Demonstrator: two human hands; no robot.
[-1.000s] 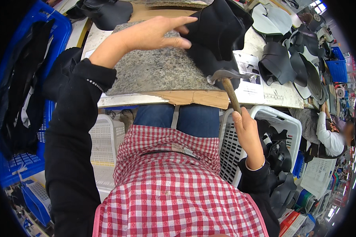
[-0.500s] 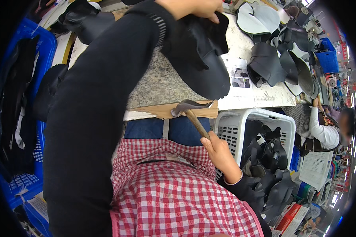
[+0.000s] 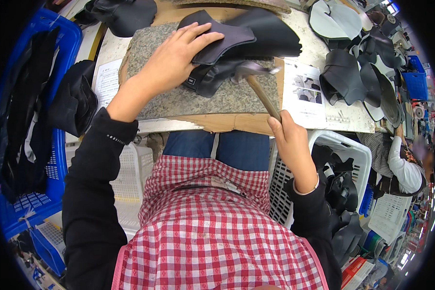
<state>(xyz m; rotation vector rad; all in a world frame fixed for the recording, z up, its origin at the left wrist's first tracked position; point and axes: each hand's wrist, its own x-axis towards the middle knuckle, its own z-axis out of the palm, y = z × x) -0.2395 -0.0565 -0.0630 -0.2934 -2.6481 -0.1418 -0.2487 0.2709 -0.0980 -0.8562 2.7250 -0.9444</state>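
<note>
A black leather shoe upper (image 3: 232, 41) lies folded over on a speckled stone slab (image 3: 174, 107). My left hand (image 3: 176, 57) rests flat on its near left part, fingers stretched and slightly apart. In my right hand (image 3: 290, 135) is a hammer (image 3: 264, 99), gripped by the lower end of its wooden handle. The metal head, a little blurred, is above the slab, by the near edge of the upper. Whether the head touches the leather I cannot tell.
Printed sheets (image 3: 304, 92) lie right of the slab. More black uppers (image 3: 344, 75) are piled at the right, and another upper (image 3: 75, 99) sits at the left. A blue crate (image 3: 58, 159) and a white basket (image 3: 365, 154) hold black pieces. A person (image 3: 403, 159) works far right.
My left hand has come back toward me and now lies on the upper, which has turned on the slab. The hammer has moved forward from the table's front edge to above the slab.
</note>
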